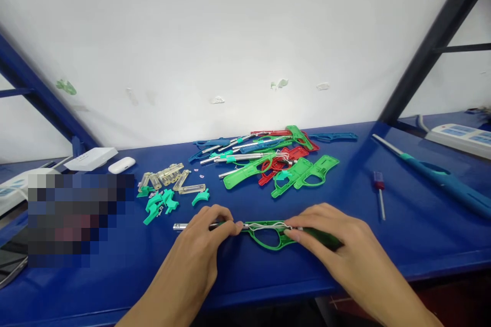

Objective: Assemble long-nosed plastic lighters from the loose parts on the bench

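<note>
Both hands meet on a green lighter shell (268, 238) lying flat near the blue worktop's (406, 245) front edge. The left hand (209, 240) pinches its metal tube (181, 226); the right hand (335, 240) covers the handle end, and I cannot tell whether it grips. The long axis runs left-right, with the tube pointing left.

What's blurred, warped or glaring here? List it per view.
Head view: soft, even light, no hard glare; faint shadows under the left hand and right hand; lighter sharp; a pixelated block masks the left of the table; wide-angle lens bows its edge and tilts the post.
</note>
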Motion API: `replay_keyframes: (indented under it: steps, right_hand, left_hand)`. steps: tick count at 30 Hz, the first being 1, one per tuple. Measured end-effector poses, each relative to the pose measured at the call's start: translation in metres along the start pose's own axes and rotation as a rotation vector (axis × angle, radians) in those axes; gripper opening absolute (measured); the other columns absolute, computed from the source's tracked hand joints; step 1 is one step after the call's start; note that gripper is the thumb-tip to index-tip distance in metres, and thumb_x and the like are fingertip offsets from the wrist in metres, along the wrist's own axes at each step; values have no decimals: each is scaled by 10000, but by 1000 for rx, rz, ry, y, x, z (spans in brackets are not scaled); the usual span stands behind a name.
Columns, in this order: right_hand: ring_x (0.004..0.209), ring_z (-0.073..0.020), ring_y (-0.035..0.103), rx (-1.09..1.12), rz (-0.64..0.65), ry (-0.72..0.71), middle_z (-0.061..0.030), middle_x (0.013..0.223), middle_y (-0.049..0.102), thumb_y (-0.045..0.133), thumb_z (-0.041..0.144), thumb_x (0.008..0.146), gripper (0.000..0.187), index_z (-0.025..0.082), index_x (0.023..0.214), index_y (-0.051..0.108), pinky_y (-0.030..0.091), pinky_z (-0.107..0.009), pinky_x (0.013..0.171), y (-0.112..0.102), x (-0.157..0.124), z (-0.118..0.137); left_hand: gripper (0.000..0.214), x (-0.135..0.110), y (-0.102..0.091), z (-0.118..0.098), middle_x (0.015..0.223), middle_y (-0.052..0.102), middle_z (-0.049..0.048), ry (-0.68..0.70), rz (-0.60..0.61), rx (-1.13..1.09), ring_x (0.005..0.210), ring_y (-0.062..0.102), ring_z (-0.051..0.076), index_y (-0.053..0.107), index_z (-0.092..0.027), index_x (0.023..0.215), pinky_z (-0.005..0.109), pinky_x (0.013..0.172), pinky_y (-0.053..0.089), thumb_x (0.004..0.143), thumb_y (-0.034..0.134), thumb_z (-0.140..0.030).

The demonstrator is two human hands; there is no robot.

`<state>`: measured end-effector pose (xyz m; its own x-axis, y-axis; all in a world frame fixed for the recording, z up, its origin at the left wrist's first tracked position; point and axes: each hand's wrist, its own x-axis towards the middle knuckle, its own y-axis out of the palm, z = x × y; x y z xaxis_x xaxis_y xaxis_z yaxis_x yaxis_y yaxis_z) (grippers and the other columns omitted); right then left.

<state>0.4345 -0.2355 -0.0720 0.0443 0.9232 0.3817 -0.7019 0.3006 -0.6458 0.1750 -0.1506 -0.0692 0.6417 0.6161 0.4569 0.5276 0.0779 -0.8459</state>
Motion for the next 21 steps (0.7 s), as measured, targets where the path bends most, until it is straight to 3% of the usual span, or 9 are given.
replay_keyframes:
  steps: [4,8,11,21]
  right_hand:
    - [920,-212,744,0,-2,7,6,1002,782,676,367,1014,138,355,1007,813,598,-334,825,1,0,-1]
    - [932,-214,745,4,3,18,7,1021,781,662,381,1021,150,372,1021,812,601,-341,849,1,-3,-3]
    - [939,-221,743,5,-1,26,1,1028,780,664,399,1020,148,370,1028,810,600,-347,847,1,-5,-4]
    - [934,-217,745,-11,-5,14,9,1023,783,653,422,1022,165,381,1023,813,601,-348,847,1,-2,-4]
  left_hand:
    - [431,-4,-2,-2,1104,689,50,-11,2,-33,822,725,138,743,-263,1057,262,769,614,1035,375,-40]
    - [315,-10,-4,-5,1278,680,86,-43,-22,-32,998,757,198,738,-279,1184,330,844,644,1063,474,-157]
    - [287,-9,-5,-5,1226,721,59,-34,-38,-60,1022,757,200,748,-296,1162,336,886,643,1066,507,-173]
    - [417,0,-5,-4,1071,754,42,77,-53,-7,888,754,165,726,-260,1095,268,793,631,997,419,5]
